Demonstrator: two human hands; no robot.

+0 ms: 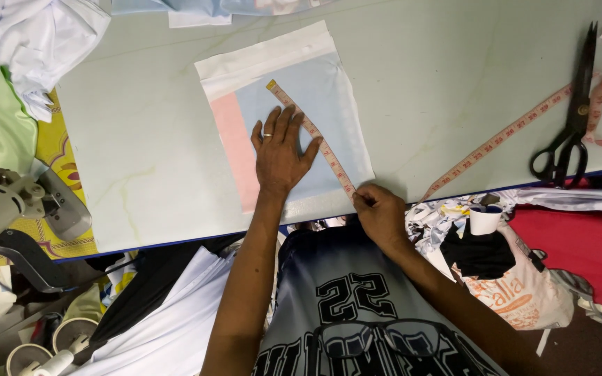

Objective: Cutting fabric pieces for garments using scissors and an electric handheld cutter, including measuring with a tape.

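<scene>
Now the left hand (279, 154) lies flat, fingers spread, on the pale blue fabric piece (315, 104) at the desk (141, 153) centre, touching the measuring tape (311, 132); the right hand (379, 212) pinches the tape's end at five o'clock. Black scissors (571, 118) lie at three o'clock.

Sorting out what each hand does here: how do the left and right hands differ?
The left hand lies flat, fingers spread, pressing the measuring tape onto the pale blue fabric; the right hand is curled, pinching the tape at the table edge. The left wears a ring; the right shows none. Both touch the tape.
</scene>
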